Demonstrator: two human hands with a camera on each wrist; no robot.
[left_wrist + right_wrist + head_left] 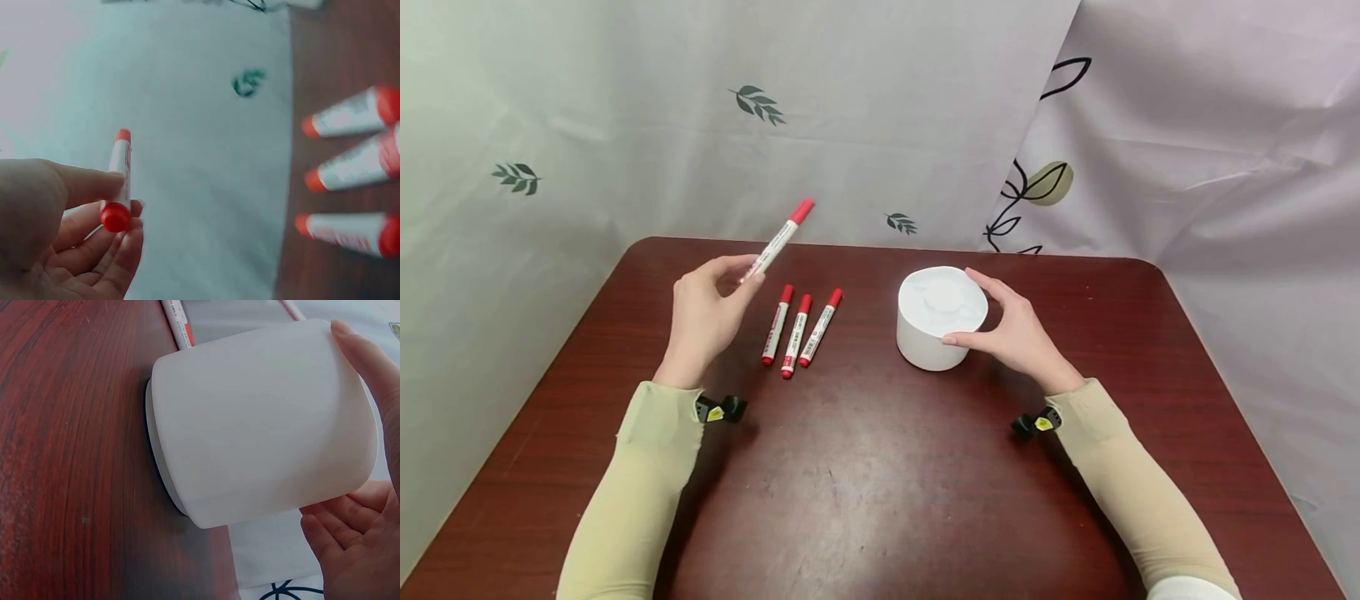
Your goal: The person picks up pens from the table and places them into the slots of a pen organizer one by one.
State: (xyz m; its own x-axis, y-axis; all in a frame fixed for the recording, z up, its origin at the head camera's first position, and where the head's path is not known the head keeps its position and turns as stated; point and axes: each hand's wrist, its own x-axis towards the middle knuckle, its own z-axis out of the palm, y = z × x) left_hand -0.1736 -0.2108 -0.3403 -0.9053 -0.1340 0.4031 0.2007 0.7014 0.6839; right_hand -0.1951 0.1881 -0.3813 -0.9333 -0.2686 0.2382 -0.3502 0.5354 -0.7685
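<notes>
Red-and-white marker is held tilted above the table in the head view, pinched by the left hand; three markers lie nearby. White tub, on the table, is gripped across its sides by the right hand. Left wrist: marker pinched near its lower end; judged light, stiff, prone to roll, mid-barrel hold steadier. Print blurred, brand unreadable. Right wrist: tub wall smooth, no writing seen; likely light, rigid, slippery, best held from opposite sides.
</notes>
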